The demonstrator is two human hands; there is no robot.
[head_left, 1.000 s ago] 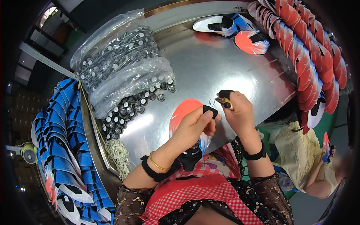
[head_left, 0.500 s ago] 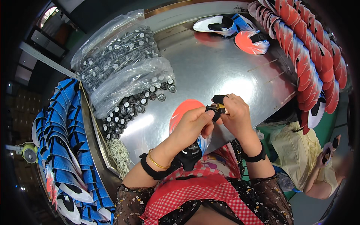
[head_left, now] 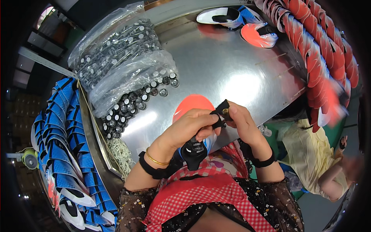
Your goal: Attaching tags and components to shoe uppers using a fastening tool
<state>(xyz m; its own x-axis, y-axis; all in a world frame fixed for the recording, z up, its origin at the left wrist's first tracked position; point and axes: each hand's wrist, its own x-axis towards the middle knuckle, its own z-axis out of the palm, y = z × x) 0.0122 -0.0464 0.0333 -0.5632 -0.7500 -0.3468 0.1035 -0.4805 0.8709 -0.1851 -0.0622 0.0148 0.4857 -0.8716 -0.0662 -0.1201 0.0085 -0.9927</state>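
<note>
A shoe upper with an orange toe [head_left: 193, 102] lies at the table's near edge, partly under my hands. A black part with a dial [head_left: 194, 150] sits at its near end, against my apron. My left hand [head_left: 192, 125] is closed, pinching a small black strap-like piece [head_left: 221, 110] above the upper. From the other side my right hand [head_left: 244, 120] grips the same piece between thumb and fingers. A small yellowish spot shows on it by the right fingertips; finer detail is hidden by the fingers.
Black dials [head_left: 125, 112] spill from a clear plastic bag [head_left: 127, 73] at left, beside pale cord [head_left: 119, 156]. Blue uppers [head_left: 63, 135] hang stacked at far left, orange-red ones [head_left: 309, 50] at right. Loose uppers [head_left: 259, 35] lie at the back. A co-worker [head_left: 336, 174] is at right.
My right hand has turned and its grip has shifted; the black piece now shows more between my hands. A blurred orange-red upper now appears at the right-hand stack. The view has shifted slightly.
</note>
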